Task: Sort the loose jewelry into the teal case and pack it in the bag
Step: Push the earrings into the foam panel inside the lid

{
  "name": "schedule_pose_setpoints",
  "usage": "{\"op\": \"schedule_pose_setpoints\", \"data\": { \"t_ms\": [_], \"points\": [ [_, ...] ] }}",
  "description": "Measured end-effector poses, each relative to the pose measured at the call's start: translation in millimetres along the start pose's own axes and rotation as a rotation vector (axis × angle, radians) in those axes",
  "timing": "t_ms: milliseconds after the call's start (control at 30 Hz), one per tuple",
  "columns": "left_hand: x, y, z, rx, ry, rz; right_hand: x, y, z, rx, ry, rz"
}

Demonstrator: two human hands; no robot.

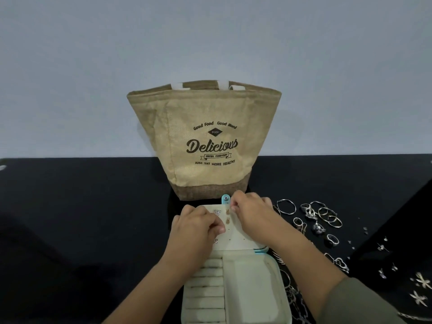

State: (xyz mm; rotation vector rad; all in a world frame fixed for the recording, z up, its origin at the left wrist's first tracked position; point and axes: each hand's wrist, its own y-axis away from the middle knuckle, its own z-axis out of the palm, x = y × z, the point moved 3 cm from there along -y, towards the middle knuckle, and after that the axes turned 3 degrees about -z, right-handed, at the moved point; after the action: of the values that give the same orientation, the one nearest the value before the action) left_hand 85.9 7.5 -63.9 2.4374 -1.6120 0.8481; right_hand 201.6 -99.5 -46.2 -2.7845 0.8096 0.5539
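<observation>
Black tabletop [70,218] against a plain grey wall, with the jute tote [205,141] printed "Delicious" standing open-mouthed at the back. Starting on the left, the left hand [194,230] has its fingers curled down on the cream earring panel [236,237], gripping it so it stays put. That panel belongs to the teal case [252,288], which lies open right in front of the tote: cream lining, ring rolls [205,284] down the left side, one bare compartment beside them, and a teal snap tab [225,199] poking up at the far end. A silver triangle earring [217,212] and a pair of tan studs [228,216] already sit on the panel. The right hand [252,211] pinches at the panel's top edge; whether a stud is between the fingertips, I honestly can't tell. My advice for this step is to keep the panel braced, line the post up with a hole, and push it in straight. Further right, the loose rings [320,216] and little flower earrings [420,284] lie scattered, so there's plenty left.
</observation>
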Motion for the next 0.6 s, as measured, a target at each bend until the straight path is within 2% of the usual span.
{"op": "schedule_pose_setpoints", "data": {
  "t_ms": [167,433,600],
  "points": [
    [3,-2,3,0.051,0.020,0.092,2,-3,1,0.062,-0.076,-0.009],
    [13,-8,6,0.157,-0.205,0.240,2,1,-8,0.131,-0.137,-0.013],
    [8,-6,-2,0.203,-0.108,0.085,3,3,-7,0.136,-0.159,-0.022]
  ]
}}
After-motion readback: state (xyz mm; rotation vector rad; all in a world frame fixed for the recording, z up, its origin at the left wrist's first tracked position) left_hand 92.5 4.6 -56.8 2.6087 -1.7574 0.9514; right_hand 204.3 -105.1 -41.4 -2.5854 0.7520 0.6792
